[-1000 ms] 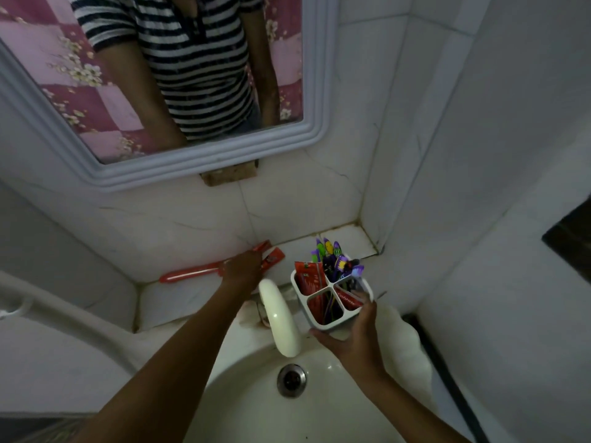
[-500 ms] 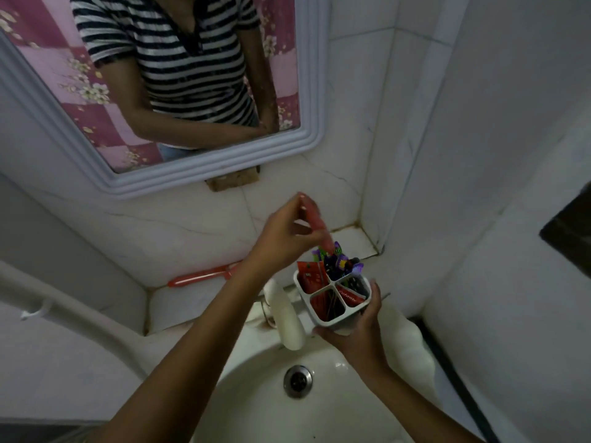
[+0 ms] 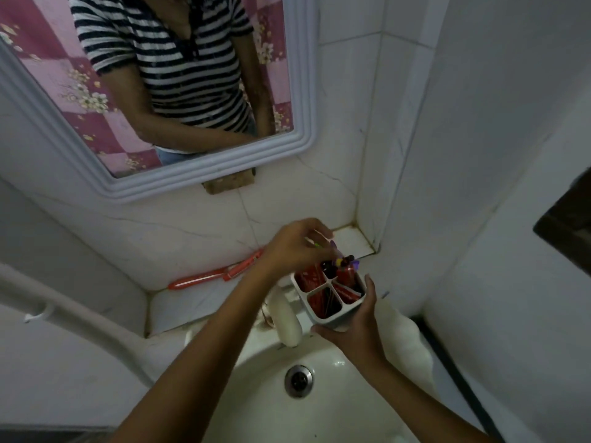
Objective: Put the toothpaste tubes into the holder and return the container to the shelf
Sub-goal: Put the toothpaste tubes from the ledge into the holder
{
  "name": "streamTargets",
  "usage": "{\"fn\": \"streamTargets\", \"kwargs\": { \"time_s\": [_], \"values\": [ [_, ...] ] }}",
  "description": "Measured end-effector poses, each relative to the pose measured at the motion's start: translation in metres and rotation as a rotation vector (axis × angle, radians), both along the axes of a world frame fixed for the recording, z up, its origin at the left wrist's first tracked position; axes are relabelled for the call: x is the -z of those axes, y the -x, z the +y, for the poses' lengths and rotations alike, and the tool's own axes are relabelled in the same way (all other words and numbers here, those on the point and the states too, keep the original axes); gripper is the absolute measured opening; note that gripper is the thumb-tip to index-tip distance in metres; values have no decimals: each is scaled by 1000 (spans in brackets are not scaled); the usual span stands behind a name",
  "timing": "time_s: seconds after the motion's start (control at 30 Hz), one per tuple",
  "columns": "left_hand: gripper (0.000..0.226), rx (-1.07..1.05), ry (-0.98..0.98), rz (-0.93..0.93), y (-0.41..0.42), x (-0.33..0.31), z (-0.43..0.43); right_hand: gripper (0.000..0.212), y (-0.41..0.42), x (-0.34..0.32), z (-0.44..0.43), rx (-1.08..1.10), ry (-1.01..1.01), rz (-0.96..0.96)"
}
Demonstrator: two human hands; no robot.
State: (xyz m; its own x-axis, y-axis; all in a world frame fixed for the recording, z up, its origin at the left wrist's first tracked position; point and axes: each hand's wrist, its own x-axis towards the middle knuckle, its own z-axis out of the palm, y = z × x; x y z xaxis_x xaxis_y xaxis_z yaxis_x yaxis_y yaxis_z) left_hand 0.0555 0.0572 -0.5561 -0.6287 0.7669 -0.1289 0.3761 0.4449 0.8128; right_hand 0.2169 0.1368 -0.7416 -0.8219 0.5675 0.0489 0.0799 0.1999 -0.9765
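My right hand [image 3: 355, 330] holds a white four-compartment holder [image 3: 323, 318] from below, above the basin's back edge. Red toothpaste tubes [image 3: 311, 278] stand in its compartments, and colourful toothbrushes [image 3: 343, 261] stick out of the back one. Directly over the toothbrush tops is my left hand [image 3: 295, 247], its fingers curled and touching them. I cannot tell whether it grips anything. A red tube [image 3: 347, 276] stands just below those fingers in the back right compartment. Another long red tube [image 3: 214, 276] lies on the tiled shelf [image 3: 192, 302] to the left.
A white faucet [image 3: 287, 321] juts over the sink [image 3: 335, 417], whose drain [image 3: 299, 380] is below the holder. A framed mirror [image 3: 198, 180] hangs above the shelf. Tiled walls close in at the right corner. A white pipe [image 3: 70, 318] runs along the left.
My left hand lifted a red tube off the shelf, carried it right and lowered it at the holder. The tube now stands in the holder. The holder has barely moved.
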Motion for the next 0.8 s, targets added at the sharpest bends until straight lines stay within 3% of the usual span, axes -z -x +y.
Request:
{"fn": "streamTargets", "kwargs": {
  "time_s": [0.1, 0.2, 0.33, 0.57, 0.67, 0.8],
  "values": [
    [16, -252, -29, 102, 44, 15, -33, 146, -2, 3, 1, 0, -12, 5],
    [21, -419, 173, 241, 80, 51, -67, 145, -2, 6, 2, 1, -25, -6],
    [35, -320, 509, 441, 98, 97, -85, 144, -1, 9, 2, 8, -35, -21],
    [24, -100, 718, 725, 101, 128, -66, 143, 0, 9, 0, 6, -50, 6],
    [25, -17, 724, 719, 97, 120, -54, 143, 0, 7, -1, 5, -50, 16],
    [30, -206, 357, 544, 85, 76, -40, 144, 1, 5, -3, 23, -78, 24]
  ]
}}
